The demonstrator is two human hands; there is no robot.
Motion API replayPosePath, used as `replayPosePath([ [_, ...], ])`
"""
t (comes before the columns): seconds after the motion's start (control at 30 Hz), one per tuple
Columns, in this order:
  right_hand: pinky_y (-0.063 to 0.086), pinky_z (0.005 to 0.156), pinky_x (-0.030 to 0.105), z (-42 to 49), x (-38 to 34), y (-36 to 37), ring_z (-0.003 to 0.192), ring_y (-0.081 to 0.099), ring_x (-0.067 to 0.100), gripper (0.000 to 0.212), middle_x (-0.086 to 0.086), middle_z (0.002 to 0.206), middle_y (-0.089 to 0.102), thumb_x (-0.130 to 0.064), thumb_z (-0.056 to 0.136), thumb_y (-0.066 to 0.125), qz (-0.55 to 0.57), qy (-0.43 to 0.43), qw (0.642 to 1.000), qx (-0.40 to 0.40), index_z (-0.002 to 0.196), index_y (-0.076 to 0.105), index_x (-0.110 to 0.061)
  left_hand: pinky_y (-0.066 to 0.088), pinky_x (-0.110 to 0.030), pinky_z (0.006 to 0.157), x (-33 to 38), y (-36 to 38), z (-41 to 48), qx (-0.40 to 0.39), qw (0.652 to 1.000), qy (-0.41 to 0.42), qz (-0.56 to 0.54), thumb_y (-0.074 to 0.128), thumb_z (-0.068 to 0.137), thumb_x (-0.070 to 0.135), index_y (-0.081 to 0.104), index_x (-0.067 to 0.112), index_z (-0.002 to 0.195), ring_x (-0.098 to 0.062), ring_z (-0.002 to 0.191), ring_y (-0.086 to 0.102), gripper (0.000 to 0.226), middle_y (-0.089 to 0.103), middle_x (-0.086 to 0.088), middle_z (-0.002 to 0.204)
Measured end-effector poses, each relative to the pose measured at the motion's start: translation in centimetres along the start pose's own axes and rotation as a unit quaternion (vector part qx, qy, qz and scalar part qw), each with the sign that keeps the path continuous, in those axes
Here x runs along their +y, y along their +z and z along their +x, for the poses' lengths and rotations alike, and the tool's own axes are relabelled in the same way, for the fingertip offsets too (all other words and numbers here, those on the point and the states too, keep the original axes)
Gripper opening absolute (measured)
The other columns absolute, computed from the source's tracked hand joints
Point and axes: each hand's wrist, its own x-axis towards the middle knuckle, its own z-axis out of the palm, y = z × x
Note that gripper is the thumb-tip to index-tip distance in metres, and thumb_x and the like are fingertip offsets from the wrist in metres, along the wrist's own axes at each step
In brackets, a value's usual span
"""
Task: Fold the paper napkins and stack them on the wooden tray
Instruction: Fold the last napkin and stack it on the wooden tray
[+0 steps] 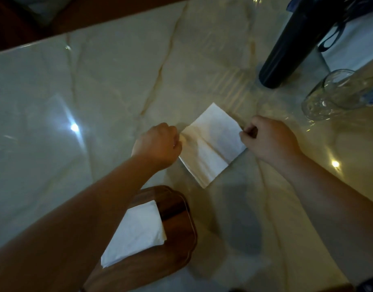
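— What is sitting in the wooden tray (177, 216)?

— Folded white napkins (137, 230) are lying in it.

— And past the tray?

— A napkin (211, 144) is lying on the marble table (97, 91). The left hand (158, 144) is pinching one side, the right hand (270, 138) is pinching the other.

— Anything farther off?

— A glass jar (337, 93) is lying tipped beside a dark bottle (291, 45). I cannot tell what is inside.

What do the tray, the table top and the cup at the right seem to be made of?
Tray: dark wood, polished; grain and a glossy rim show. Table top: likely polished marble or a marble-look slab; pale with brown veins and mirror-like light spots. Cup: clear glass or perhaps plastic; the table shows through it.
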Motion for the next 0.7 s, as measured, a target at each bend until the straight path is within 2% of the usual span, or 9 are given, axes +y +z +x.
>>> replayPosePath([
  [0.1, 0.049, 0.068, 0.033, 1.9, -0.8, -0.6, 0.075, 0.061, 0.024, 0.013, -0.002, 0.075, 0.062, -0.030, 0.079, 0.065, 0.020, -0.020, 1.000, 0.006, 0.074, 0.056, -0.022, 0.054, -0.042, 0.071, 0.6, 0.7, -1.9, -0.014, 1.000, -0.015, -0.012, 0.054, 0.086, 0.035, 0.061, 0.017, 0.083, -0.024, 0.075, 0.058, 0.019, 0.056, -0.004, 0.086],
  [0.23, 0.051, 0.071, 0.035, 4.2, -2.1, -0.9, 0.079, 0.063, 0.025, 0.010, 0.002, 0.081, 0.069, -0.028, 0.077, 0.064, 0.013, -0.064, 0.998, 0.002, 0.078, 0.061, -0.019, 0.056, -0.037, 0.067, 2.2, 1.4, -4.1, -0.054, 0.998, -0.005, 0.037, 0.049, 0.090, 0.040, 0.063, 0.019, 0.088, -0.019, 0.071, 0.061, 0.025, 0.060, -0.001, 0.086],
  [0.33, 0.046, 0.067, 0.029, 5.0, -3.2, -1.0, 0.078, 0.062, 0.021, 0.007, 0.001, 0.082, 0.069, -0.026, 0.078, 0.064, 0.007, -0.108, 0.994, -0.019, 0.079, 0.061, -0.020, 0.056, -0.036, 0.068, 2.9, 1.7, -5.0, -0.072, 0.996, 0.022, 0.040, 0.046, 0.092, 0.042, 0.063, 0.019, 0.085, -0.016, 0.068, 0.061, 0.029, 0.061, 0.001, 0.081],
  [0.43, 0.038, 0.065, 0.024, 5.0, -3.8, -0.9, 0.075, 0.058, 0.014, 0.008, -0.003, 0.080, 0.065, -0.025, 0.080, 0.063, 0.009, -0.139, 0.989, -0.045, 0.082, 0.063, -0.018, 0.052, -0.031, 0.065, 3.0, 1.3, -4.8, -0.062, 0.998, 0.013, 0.007, 0.047, 0.091, 0.045, 0.063, 0.021, 0.081, -0.013, 0.067, 0.058, 0.030, 0.060, 0.002, 0.079],
  [0.5, 0.036, 0.063, 0.022, 4.7, -3.7, -0.8, 0.075, 0.056, 0.011, 0.010, -0.005, 0.080, 0.063, -0.025, 0.081, 0.064, 0.011, -0.161, 0.986, -0.044, 0.085, 0.065, -0.016, 0.047, -0.028, 0.065, 2.7, 0.5, -4.2, -0.020, 1.000, 0.008, -0.014, 0.050, 0.090, 0.042, 0.062, 0.019, 0.086, -0.013, 0.075, 0.055, 0.026, 0.058, 0.002, 0.085],
  [0.6, 0.034, 0.058, 0.010, 3.9, -3.5, -0.9, 0.075, 0.057, 0.010, 0.009, -0.005, 0.081, 0.064, -0.023, 0.081, 0.065, 0.004, -0.209, 0.977, -0.039, 0.084, 0.065, -0.015, 0.046, -0.033, 0.080, 2.0, -0.8, -2.9, 0.105, 0.993, 0.029, -0.042, 0.062, 0.085, 0.033, 0.059, 0.016, 0.102, -0.020, 0.098, 0.051, 0.025, 0.055, -0.004, 0.104],
  [0.63, 0.033, 0.060, 0.009, 3.6, -3.5, -1.0, 0.074, 0.058, 0.012, 0.008, -0.003, 0.080, 0.066, -0.022, 0.081, 0.065, 0.003, -0.231, 0.972, -0.037, 0.082, 0.065, -0.014, 0.047, -0.037, 0.086, 1.8, -1.1, -2.4, 0.130, 0.990, 0.036, -0.045, 0.065, 0.083, 0.032, 0.056, 0.015, 0.110, -0.023, 0.105, 0.049, 0.033, 0.055, -0.006, 0.112],
  [0.7, 0.032, 0.061, 0.016, 2.8, -3.5, -1.2, 0.072, 0.058, 0.015, 0.007, 0.000, 0.078, 0.066, -0.019, 0.080, 0.066, -0.004, -0.274, 0.961, -0.030, 0.080, 0.065, -0.012, 0.042, -0.042, 0.099, 1.8, -1.6, -1.3, 0.111, 0.992, 0.042, -0.043, 0.068, 0.080, 0.033, 0.044, 0.016, 0.129, -0.026, 0.121, 0.043, 0.057, 0.050, -0.008, 0.130],
])
